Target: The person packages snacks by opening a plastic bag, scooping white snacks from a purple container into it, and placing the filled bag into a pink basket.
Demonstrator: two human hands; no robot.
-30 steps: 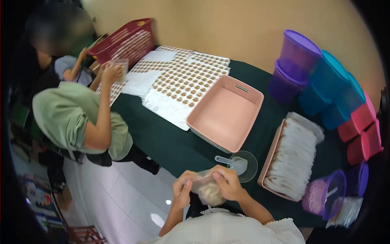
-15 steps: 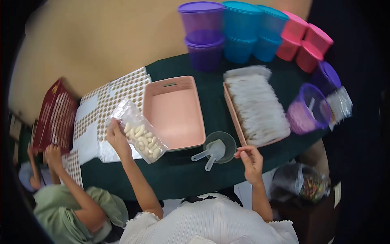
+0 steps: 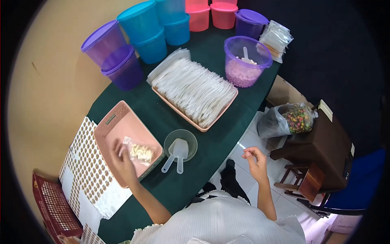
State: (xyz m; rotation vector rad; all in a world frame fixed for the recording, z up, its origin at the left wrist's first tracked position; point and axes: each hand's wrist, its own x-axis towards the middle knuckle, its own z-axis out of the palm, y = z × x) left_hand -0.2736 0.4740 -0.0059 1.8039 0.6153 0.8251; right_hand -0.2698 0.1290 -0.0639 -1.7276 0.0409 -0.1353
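Observation:
A clear plastic bag of pale, curved snack pieces (image 3: 142, 153) lies in the pink basket (image 3: 110, 140). At the bag's left edge is my left hand (image 3: 125, 164), blurred, with its fingers apart and not closed on the bag. My right hand (image 3: 256, 166) hangs over the floor beyond the table edge, thumb and fingertips drawn together with nothing visible in them. Between the two hands, a round translucent bowl (image 3: 192, 140) holds two white plastic scoops (image 3: 178, 151), their handles sticking out toward me.
A second pink basket (image 3: 178, 112) is packed with white packets (image 3: 195, 89). Behind it stand stacked purple tubs (image 3: 126, 71) and blue tubs (image 3: 151, 46). A purple bucket (image 3: 243, 75) holds pink pieces and a scoop. Dotted sheets (image 3: 87, 158) and a red crate (image 3: 55, 201) lie left.
The bag has gone from my raised left hand down into the pink basket, and that hand's fingers have parted. My view has turned to the right. My right hand is now past the table edge.

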